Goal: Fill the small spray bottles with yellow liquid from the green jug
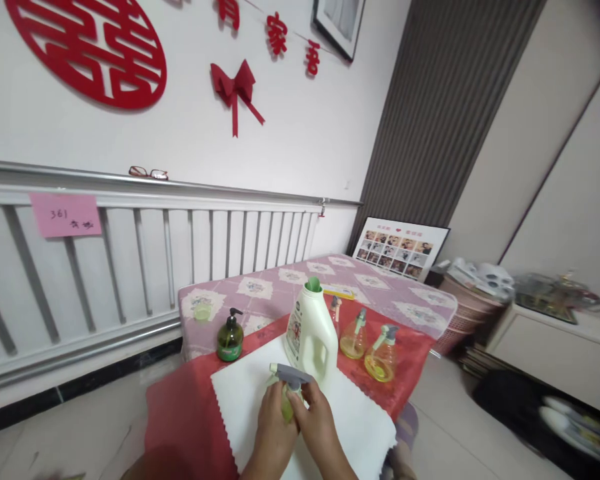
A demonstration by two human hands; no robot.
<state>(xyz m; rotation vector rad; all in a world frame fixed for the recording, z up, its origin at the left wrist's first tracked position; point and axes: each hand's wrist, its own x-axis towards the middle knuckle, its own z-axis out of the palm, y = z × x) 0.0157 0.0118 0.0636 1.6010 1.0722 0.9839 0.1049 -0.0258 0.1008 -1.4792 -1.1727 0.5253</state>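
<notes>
Both my hands wrap round one spray bottle [287, 404] with a grey and pale green trigger head [290, 375]. My left hand [273, 420] grips its left side, and my right hand [313, 413] closes on it from the right, near the neck. Much of the bottle is hidden by my fingers. Just beyond it stands a large pale green jug [307, 333] with a handle, its mouth open with something green in it. A white cloth [250, 380] with a scalloped edge lies underneath.
A dark green pump bottle [230, 339] stands left of the jug. To the right are spray bottles [354, 340] with yellow liquid on a red cloth [407, 353]. A pale green cap [203, 311] lies at the left. A white radiator [190, 247] runs behind the table.
</notes>
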